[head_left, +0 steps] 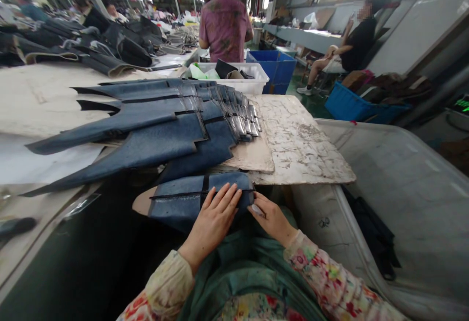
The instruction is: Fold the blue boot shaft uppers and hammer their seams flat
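Several long, dark-blue, leather-like panels with black edges (161,140) lie overlapped in a fan, beyond the fingers and to their left. Next, one narrow blue leather-like piece with crossing black strips (179,206): right under the left fingers, its tan rounded end (142,202) out to their left. Left hand (216,216): fingers straight, close together, laid flat on top, not gripping. Right hand (273,217): fingers bent, touching the piece's right end; from where I stand, can't tell if they pinch it. Small pale thing (258,210) at its thumb, too blurred to name. Cracked off-white flat board (304,135), past the right fingers. Big whitish bin (421,189) right of them, dark folded pieces (373,235) inside.
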`<action>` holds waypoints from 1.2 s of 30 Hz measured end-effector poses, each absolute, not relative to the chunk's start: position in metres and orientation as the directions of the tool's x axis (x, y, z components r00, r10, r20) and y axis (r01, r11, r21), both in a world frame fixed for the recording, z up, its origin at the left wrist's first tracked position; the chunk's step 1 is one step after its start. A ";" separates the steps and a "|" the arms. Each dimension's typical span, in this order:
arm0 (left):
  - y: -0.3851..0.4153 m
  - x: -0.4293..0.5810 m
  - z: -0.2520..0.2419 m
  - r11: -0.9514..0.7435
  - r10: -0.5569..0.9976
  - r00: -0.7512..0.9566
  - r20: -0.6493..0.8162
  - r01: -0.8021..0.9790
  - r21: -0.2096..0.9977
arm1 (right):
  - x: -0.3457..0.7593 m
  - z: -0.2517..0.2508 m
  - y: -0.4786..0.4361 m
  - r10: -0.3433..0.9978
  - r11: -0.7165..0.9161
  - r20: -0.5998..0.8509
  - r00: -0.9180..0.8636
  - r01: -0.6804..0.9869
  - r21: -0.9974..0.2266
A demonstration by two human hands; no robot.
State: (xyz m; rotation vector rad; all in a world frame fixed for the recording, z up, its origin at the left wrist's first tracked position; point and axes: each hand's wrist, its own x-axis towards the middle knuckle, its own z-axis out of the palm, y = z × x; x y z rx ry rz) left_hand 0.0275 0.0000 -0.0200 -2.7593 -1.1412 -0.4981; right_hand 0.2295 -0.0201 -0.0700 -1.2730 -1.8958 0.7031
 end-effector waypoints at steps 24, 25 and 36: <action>0.007 0.066 -0.016 -0.639 0.748 0.612 0.259 0.769 0.029 | 0.249 -0.047 0.011 0.997 0.030 0.044 0.060 0.215 -0.976; 0.008 0.067 -0.015 -0.643 0.749 0.615 0.245 0.765 0.045 | 0.257 -0.042 0.009 0.991 0.047 0.073 0.111 0.227 -0.973; 0.014 0.074 -0.006 -0.644 0.759 0.609 0.230 0.755 0.127 | 0.265 -0.030 -0.004 0.959 0.225 0.278 -0.060 0.755 -0.616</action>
